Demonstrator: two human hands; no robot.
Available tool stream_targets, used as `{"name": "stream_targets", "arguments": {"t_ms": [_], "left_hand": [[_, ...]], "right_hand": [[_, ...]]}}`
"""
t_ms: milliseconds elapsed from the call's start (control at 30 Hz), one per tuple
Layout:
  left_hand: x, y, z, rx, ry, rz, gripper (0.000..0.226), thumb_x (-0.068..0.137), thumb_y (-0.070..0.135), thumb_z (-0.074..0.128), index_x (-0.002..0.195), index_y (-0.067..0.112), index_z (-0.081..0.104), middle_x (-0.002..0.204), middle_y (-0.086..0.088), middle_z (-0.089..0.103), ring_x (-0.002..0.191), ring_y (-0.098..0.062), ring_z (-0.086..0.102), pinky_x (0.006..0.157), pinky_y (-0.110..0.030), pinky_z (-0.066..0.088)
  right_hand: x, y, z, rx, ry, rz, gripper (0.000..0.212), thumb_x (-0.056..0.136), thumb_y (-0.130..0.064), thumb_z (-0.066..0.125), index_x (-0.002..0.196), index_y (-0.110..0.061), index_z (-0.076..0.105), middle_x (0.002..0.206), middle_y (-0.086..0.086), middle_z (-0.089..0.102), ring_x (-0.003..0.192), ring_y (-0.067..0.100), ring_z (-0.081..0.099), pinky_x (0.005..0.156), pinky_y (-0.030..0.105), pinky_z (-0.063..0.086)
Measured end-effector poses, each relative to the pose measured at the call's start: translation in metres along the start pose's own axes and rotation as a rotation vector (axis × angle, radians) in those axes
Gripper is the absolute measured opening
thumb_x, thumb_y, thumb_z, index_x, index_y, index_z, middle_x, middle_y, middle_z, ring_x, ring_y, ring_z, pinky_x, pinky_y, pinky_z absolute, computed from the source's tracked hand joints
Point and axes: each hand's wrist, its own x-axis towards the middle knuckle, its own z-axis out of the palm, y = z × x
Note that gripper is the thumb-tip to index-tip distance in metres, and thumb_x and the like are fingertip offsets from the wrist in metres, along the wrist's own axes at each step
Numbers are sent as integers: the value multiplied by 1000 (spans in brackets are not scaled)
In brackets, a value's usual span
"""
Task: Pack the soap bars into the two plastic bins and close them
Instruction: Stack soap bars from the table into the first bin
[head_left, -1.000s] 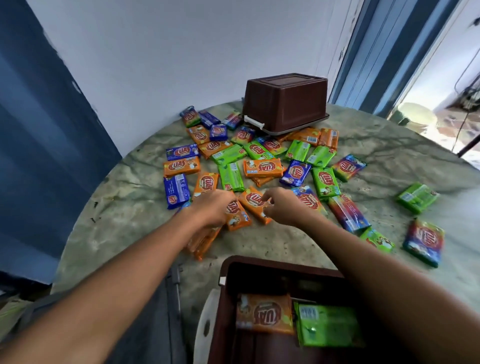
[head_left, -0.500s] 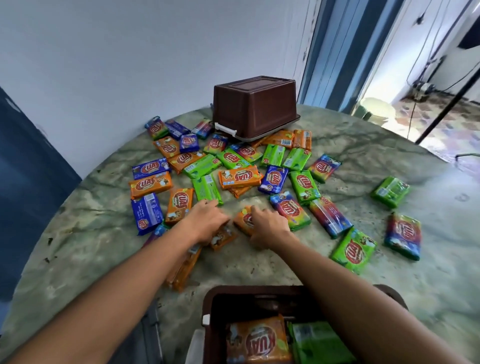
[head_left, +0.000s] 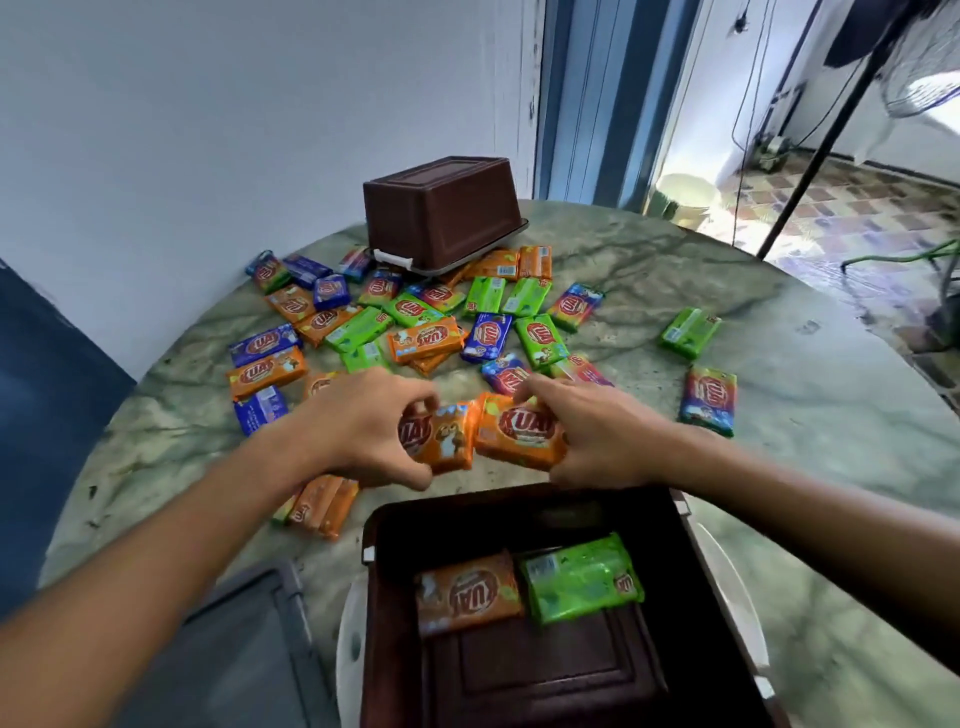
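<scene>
Over the open brown bin (head_left: 524, 506), left hand (head_left: 358, 426) and right hand (head_left: 592, 436) each now pinch an orange soap bar (head_left: 447, 434) lifted off the counter (head_left: 779, 364), ready to drop in.

Near bin (head_left: 524, 670): bottom edge of frame cuts off its near wall. A white lid (head_left: 349, 639) under it shows only as slivers on either side.

Left hand (head_left: 358, 426) covers the left end of an orange bar (head_left: 447, 436), hiding part of the logo. Right hand (head_left: 597, 441) hides the right end of a second orange bar (head_left: 519, 434).

Behind the left hand, another orange bar (head_left: 318, 385) is mostly hidden. Far bin (head_left: 441, 213) sits overturned; contents unseen.

Small print on the wrappers is unreadable.
</scene>
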Motion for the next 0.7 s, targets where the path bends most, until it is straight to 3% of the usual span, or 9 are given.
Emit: {"name": "stream_targets", "arguments": {"t_ms": [133,233,300,433,533,633,700], "left_hand": [[-40,50,19,50,-195,11,54,48,62,63,88,26,58,71,10,59,64,-8,55,58,-31,49],[-49,85,55,102,-362,35,50,55,58,69,87,22,56,77,8,56,71,-14,54,55,-29,38],[-48,94,82,116,-444,43,53,58,57,72,89,17,56,83,4,57,79,-19,57,60,-29,40],[-50,103,126,166,-516,30,59,62,54,75,97,10,57,100,-9,61,91,-29,60,72,-38,48],[-53,100,139,137,-458,-7,46,70,49,69,94,11,59,99,-11,64,93,-30,61,67,-35,44],[-50,89,137,161,-303,33,43,74,51,64,96,15,61,101,-7,62,100,-26,59,70,-35,46],[-48,86,138,203,-312,46,61,72,51,67,120,16,53,124,-8,51,118,-28,47,84,-40,48]], "right_hand": [[-55,-6,20,-109,-293,-75,69,70,-30,73,130,-25,38,117,1,59,104,26,58,73,32,44],[-76,-7,54,-190,-480,-111,71,70,-25,75,131,-19,38,118,9,60,104,33,59,75,38,51],[-80,-9,75,-226,-541,-143,68,71,-16,74,130,-13,39,120,15,59,106,36,58,74,38,49],[-86,-9,107,-207,-503,-172,43,83,-15,63,122,-7,49,113,20,62,103,39,61,78,44,51],[-89,-7,120,-199,-470,-182,30,91,-25,56,113,-4,56,109,21,65,98,39,64,77,45,52],[-84,-2,118,-244,-391,-154,31,84,-24,62,111,-8,60,111,16,62,99,37,63,75,44,54],[-78,2,117,-286,-359,-107,54,78,-27,70,127,-12,52,125,16,52,111,37,55,80,44,52]]}}
